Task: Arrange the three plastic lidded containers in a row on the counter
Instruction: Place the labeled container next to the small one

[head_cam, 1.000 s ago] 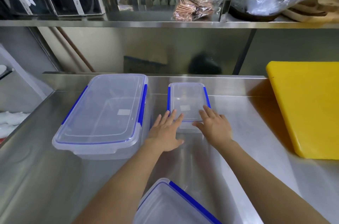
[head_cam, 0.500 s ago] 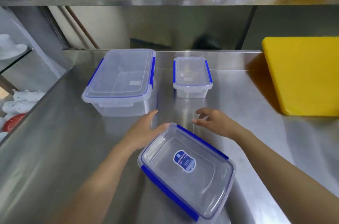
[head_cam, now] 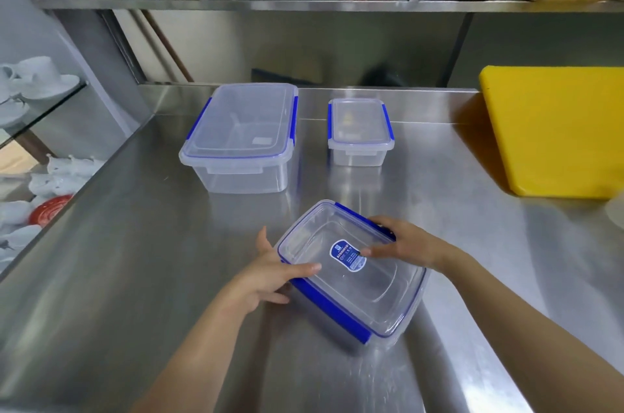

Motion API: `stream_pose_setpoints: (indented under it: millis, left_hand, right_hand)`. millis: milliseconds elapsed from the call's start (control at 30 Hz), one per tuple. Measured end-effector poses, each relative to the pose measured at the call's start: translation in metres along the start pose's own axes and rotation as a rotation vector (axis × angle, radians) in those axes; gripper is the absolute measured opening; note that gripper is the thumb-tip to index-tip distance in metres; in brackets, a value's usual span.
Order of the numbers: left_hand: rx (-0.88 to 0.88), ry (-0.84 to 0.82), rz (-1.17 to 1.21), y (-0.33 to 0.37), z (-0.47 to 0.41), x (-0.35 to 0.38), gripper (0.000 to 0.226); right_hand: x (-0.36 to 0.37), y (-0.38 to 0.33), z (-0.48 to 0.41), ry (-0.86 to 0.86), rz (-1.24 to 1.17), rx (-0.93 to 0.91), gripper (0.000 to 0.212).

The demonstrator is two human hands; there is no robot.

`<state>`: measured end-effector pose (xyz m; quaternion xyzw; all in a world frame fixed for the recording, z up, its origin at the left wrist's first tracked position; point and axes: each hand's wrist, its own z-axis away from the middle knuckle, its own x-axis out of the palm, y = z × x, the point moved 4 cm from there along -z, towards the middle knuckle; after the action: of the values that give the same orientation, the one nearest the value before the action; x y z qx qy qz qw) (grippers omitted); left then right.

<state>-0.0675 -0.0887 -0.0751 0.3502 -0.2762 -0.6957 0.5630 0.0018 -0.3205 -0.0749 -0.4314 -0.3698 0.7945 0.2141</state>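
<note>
Three clear plastic containers with blue-clipped lids stand on the steel counter (head_cam: 135, 260). The large container (head_cam: 241, 139) is at the back left, and the small container (head_cam: 359, 130) sits to its right, a gap between them. The medium container (head_cam: 368, 291), with a blue label on its lid, lies nearer me and turned at an angle. My left hand (head_cam: 270, 272) grips its left corner, thumb over the lid. My right hand (head_cam: 401, 243) holds its far right edge, fingers on the lid.
A thick yellow cutting board (head_cam: 557, 128) lies at the back right of the counter. A steel shelf (head_cam: 304, 3) with bags and boxes hangs above the back wall. White crockery (head_cam: 37, 81) sits on glass shelves off the counter's left edge.
Both hands left the small container at the back, drew toward me, and closed on the medium container. The view tilted down and back.
</note>
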Motion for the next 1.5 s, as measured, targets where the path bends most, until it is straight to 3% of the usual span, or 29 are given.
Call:
stream_pose_setpoints:
  millis: [100, 167, 267, 333, 400, 467, 500, 567, 633, 700, 767, 1067, 1500]
  left_hand:
    - [0.074, 0.102, 0.223, -0.005, -0.003, 0.007, 0.111]
    - [0.213, 0.328, 0.185, -0.004, -0.005, 0.013, 0.084]
    - [0.431, 0.657, -0.008, 0.003, -0.002, 0.028, 0.033]
    - [0.476, 0.602, -0.023, 0.008, -0.005, 0.038, 0.017]
    - [0.453, 0.228, -0.015, 0.012, -0.011, 0.052, 0.031]
    - [0.344, -0.157, -0.13, 0.008, -0.014, 0.065, 0.097]
    - [0.306, -0.228, -0.241, 0.006, -0.013, 0.068, 0.123]
    - [0.343, -0.271, -0.405, 0.005, -0.01, 0.068, 0.142]
    - [0.384, -0.291, -0.52, 0.006, -0.009, 0.07, 0.145]
    - [0.421, -0.287, -0.617, 0.004, -0.008, 0.076, 0.147]
    - [0.48, -0.25, -0.649, 0.005, -0.009, 0.085, 0.148]
    - [0.607, -0.142, -0.642, 0.039, -0.022, 0.133, 0.132]
    - [1.074, 0.459, -0.858, 0.106, -0.053, 0.189, 0.024]
  right_hand:
    - [0.001, 0.006, 0.006, 0.098, 0.055, 0.047, 0.089]
    - [-0.001, 0.009, 0.011, 0.192, 0.144, 0.089, 0.098]
    - [-0.001, 0.01, 0.023, 0.346, 0.245, 0.116, 0.094]
    - [0.003, 0.014, 0.032, 0.469, 0.265, 0.127, 0.079]
    - [0.007, 0.019, 0.041, 0.569, 0.269, 0.181, 0.062]
    - [0.006, 0.021, 0.05, 0.645, 0.323, 0.243, 0.057]
    - [0.004, 0.019, 0.055, 0.679, 0.346, 0.225, 0.061]
    - [0.003, 0.014, 0.063, 0.634, 0.342, 0.063, 0.081]
    - [0.01, 0.009, 0.069, 0.423, 0.396, -0.067, 0.096]
    - [0.02, 0.012, 0.073, 0.218, 0.52, -0.093, 0.098]
    - [0.019, 0.019, 0.075, 0.148, 0.605, -0.088, 0.098]
    - [-0.03, 0.048, 0.089, 0.172, 0.606, 0.003, 0.099]
    - [-0.12, 0.08, 0.048, 0.407, 0.521, 0.0, 0.068]
